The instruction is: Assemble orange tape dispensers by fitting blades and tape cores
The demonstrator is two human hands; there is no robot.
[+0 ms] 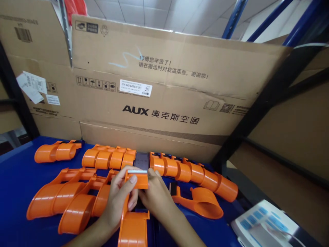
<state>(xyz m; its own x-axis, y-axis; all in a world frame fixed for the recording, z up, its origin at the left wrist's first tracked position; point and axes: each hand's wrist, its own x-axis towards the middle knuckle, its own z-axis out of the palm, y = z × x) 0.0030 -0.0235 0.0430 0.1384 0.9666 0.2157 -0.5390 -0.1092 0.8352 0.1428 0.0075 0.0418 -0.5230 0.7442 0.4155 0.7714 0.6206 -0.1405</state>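
Both my hands grip one orange plastic tape-dispenser body (133,219) at the near middle of the blue table (15,178). My left hand (119,199) wraps its left side, thumb pressing the front plate near the serrated metal blade (137,171). My right hand (156,195) closes on its right side. Several matching orange dispenser halves (59,199) lie nested to the left. Another nested row (195,173) runs to the right. A single orange half (203,202) lies beside my right wrist.
Large brown cardboard boxes (159,85) stand upright along the back of the table. More nested orange parts (56,151) sit at the back left. A black shelf post (259,103) slants at the right. A white and blue device (264,223) lies at the bottom right.
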